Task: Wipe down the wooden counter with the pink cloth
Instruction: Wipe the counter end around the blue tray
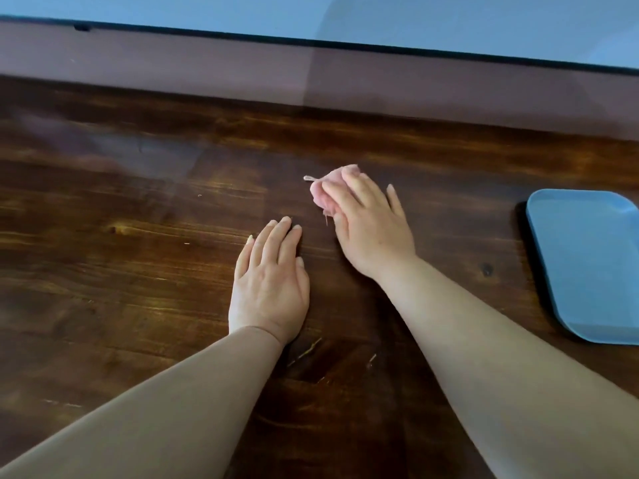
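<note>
Right hand [368, 224]: reaches forward and to the left across the bench, palm down, forearm bare and running back to the lower right corner of the view.
Right grip: the fingers bend over the pink cloth [326, 191] and press it onto the wood; the thumb sits on the near side of the cloth and the little finger sticks out straight to the right, off the cloth.
Pink cloth: bunched into a small wad under the right fingertips, near the middle of the bench; a loose thread pokes out at its upper left and another hangs at its near edge.
Left hand [271, 278]: lies flat on the bench, palm down, fingers straight and close together, pointing away from the person; its grip is apart and holds nothing.
Left arm: comes in from the lower left corner, covered to the wrist by a tan sleeve [166, 406].
Hands to each other: the left one lies nearer the person and just left of the right one, apart from the cloth.
Bench [138, 271]: dark brown wood with visible grain and a few pale scratches.
Blue tray [587, 264]: rests on the bench at the right edge of the view, well apart from both hands.
</note>
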{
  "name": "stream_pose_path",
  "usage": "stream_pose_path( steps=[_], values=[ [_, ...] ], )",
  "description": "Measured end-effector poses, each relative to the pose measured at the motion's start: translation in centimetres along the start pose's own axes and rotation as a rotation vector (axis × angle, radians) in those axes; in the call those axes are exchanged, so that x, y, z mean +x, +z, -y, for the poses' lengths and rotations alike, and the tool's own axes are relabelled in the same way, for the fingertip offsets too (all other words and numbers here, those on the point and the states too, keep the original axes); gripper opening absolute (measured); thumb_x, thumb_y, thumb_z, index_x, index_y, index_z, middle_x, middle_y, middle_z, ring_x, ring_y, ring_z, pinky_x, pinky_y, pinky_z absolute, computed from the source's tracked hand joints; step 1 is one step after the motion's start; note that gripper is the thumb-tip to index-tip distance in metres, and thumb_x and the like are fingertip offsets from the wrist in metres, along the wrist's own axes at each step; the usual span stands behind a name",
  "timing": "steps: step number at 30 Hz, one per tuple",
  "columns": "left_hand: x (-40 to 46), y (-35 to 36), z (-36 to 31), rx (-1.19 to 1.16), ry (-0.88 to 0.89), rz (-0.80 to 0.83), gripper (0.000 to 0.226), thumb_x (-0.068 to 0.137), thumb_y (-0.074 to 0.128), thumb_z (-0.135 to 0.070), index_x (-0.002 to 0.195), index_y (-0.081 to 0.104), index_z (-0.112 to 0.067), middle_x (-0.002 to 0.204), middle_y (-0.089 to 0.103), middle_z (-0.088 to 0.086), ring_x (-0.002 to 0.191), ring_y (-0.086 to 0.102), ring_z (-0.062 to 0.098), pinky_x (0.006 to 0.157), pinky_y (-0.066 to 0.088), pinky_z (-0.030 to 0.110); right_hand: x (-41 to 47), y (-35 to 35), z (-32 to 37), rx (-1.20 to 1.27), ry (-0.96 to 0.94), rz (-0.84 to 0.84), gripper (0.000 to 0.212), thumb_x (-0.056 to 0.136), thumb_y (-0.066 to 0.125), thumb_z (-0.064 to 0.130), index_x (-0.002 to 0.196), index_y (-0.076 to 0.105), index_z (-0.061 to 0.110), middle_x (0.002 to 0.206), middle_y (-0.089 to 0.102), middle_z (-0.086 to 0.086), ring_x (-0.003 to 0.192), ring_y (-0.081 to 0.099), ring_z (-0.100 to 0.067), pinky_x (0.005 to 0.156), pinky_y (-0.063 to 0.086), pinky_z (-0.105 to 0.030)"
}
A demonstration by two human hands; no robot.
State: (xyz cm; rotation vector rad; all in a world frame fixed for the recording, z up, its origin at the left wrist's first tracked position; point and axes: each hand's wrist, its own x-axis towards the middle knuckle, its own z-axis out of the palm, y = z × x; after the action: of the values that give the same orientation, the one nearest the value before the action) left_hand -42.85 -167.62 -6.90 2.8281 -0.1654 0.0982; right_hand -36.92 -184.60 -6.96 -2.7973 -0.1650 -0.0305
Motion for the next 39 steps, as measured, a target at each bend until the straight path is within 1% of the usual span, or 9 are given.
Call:
stream_pose_path(
  steps=[5,11,17,21,23,27,29,34,39],
  values=[
    [-0.1,0.1,0.2,0.008,-0.001,-0.012,0.046,0.099,0.039,-0.026,0.144,0.047,-0.018,0.154,0.040,-0.002,0.146,0.028,0.015,0.122,0.014,0.037,2.1,0.7,1.5,0.023,0.218,-0.085,0.053,0.104,0.042,0.025,0.151,0.025,0.042,0.166,0.010,0.003,0.154,0.003,-0.020,0.123,0.003,-0.050],
    [-0.1,0.3,0.2,0.004,0.008,-0.016,0.045,0.100,0.040,-0.026,0.144,0.047,-0.018,0.154,0.041,-0.001,0.146,0.029,0.016,0.122,0.017,0.040,1.8,0.0,-0.5,-0.016,-0.042,-0.022,0.049,0.104,0.036,0.029,0.152,0.029,0.039,0.165,0.018,0.004,0.153,0.011,-0.017,0.123,0.006,-0.048],
    [0.0,0.3,0.2,0.015,0.018,-0.033,0.046,0.100,0.035,-0.027,0.143,0.048,-0.017,0.153,0.043,0.000,0.145,0.031,0.017,0.122,0.020,0.041,6.2,-0.7,-2.0,-0.035,0.309,-0.079,0.052,0.103,0.042,0.026,0.150,0.025,0.040,0.166,0.009,0.001,0.154,0.004,-0.021,0.125,0.003,-0.049],
    [-0.1,0.4,0.3,0.008,0.025,-0.039,0.044,0.099,0.038,-0.023,0.142,0.049,-0.016,0.152,0.043,0.000,0.145,0.032,0.017,0.121,0.022,0.042,5.7,-0.1,-1.5,-0.022,0.002,-0.012,0.050,0.105,0.035,0.029,0.153,0.027,0.041,0.166,0.014,0.003,0.153,0.009,-0.020,0.123,0.005,-0.049],
    [0.0,0.5,0.3,0.016,0.027,-0.044,0.047,0.098,0.034,-0.027,0.142,0.049,-0.016,0.152,0.043,-0.001,0.145,0.031,0.016,0.121,0.022,0.042,6.9,-1.2,-4.1,-0.040,-0.027,0.009,0.049,0.105,0.032,0.032,0.152,0.027,0.041,0.165,0.015,0.005,0.152,0.011,-0.018,0.123,0.005,-0.049],
    [0.0,0.5,0.3,0.036,0.031,-0.044,0.050,0.098,0.029,-0.032,0.142,0.048,-0.017,0.152,0.042,-0.001,0.145,0.032,0.016,0.121,0.024,0.042,8.8,-1.4,-5.3,-0.102,0.433,-0.137,0.053,0.103,0.043,0.029,0.152,0.024,0.037,0.165,0.013,0.001,0.153,0.007,-0.020,0.124,0.001,-0.049],
    [0.0,0.4,0.4,0.038,0.031,-0.037,0.050,0.098,0.029,-0.032,0.142,0.048,-0.017,0.152,0.042,-0.001,0.145,0.032,0.016,0.121,0.023,0.042,9.2,-0.5,-2.8,-0.063,0.536,-0.150,0.062,0.099,0.051,0.024,0.152,0.022,0.037,0.165,0.010,-0.001,0.154,0.001,-0.023,0.123,-0.001,-0.049],
    [0.0,0.6,0.5,0.047,0.028,-0.027,0.050,0.098,0.030,-0.032,0.143,0.047,-0.018,0.153,0.041,-0.002,0.146,0.031,0.015,0.121,0.023,0.042,9.8,-1.5,-4.0,-0.054,0.069,-0.056,0.049,0.102,0.039,0.029,0.150,0.033,0.039,0.162,0.022,0.004,0.151,0.016,-0.020,0.123,0.008,-0.049],
    [0.0,0.4,0.4,0.033,0.034,-0.028,0.050,0.098,0.029,-0.032,0.143,0.048,-0.017,0.153,0.042,-0.001,0.145,0.031,0.015,0.121,0.023,0.041,9.1,-2.6,-7.3,-0.110,0.535,-0.192,0.049,0.102,0.044,0.028,0.150,0.030,0.032,0.159,0.023,-0.001,0.151,0.015,-0.022,0.125,0.004,-0.048]
  ],
)
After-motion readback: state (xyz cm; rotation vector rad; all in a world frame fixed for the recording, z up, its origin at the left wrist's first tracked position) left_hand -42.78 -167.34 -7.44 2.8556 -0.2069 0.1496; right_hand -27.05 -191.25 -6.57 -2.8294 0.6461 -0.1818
